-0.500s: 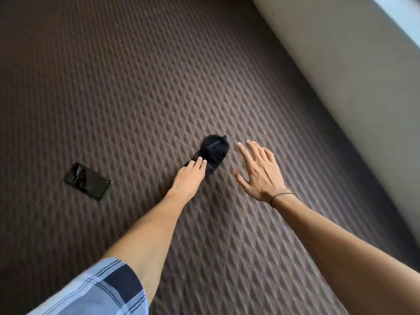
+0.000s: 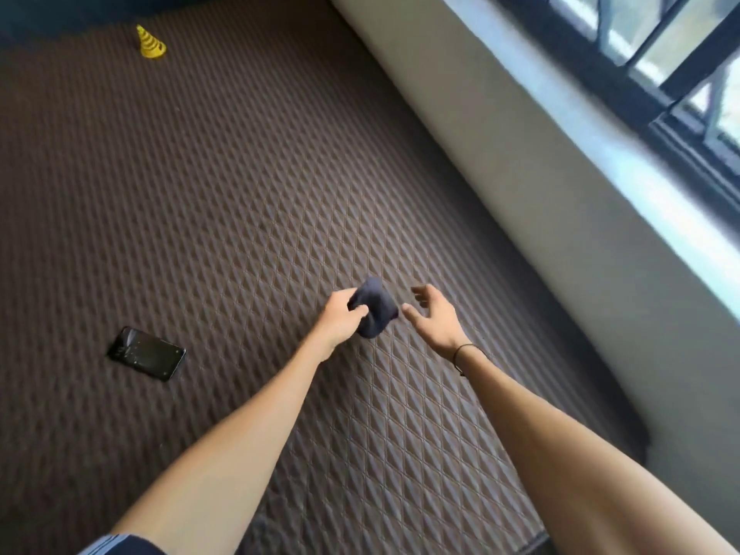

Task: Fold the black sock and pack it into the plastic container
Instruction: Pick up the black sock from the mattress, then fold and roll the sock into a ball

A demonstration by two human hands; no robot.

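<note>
Sock (image 2: 374, 308) is bunched up, pinched in the left hand (image 2: 340, 320); right hand (image 2: 434, 320) loosely spread just beside it.

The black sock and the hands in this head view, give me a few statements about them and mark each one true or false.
1. The left hand grips the black sock. True.
2. The right hand is closed around the sock. False: it is open beside the sock, fingers spread, and not holding it.
3. A phone lies on the quilted brown surface to the left of the left arm. True.
4. The plastic container stands next to the sock. False: no container shows in this view.
5. The yellow cone sits right beside the phone. False: it is far off, near the top left edge.
</note>
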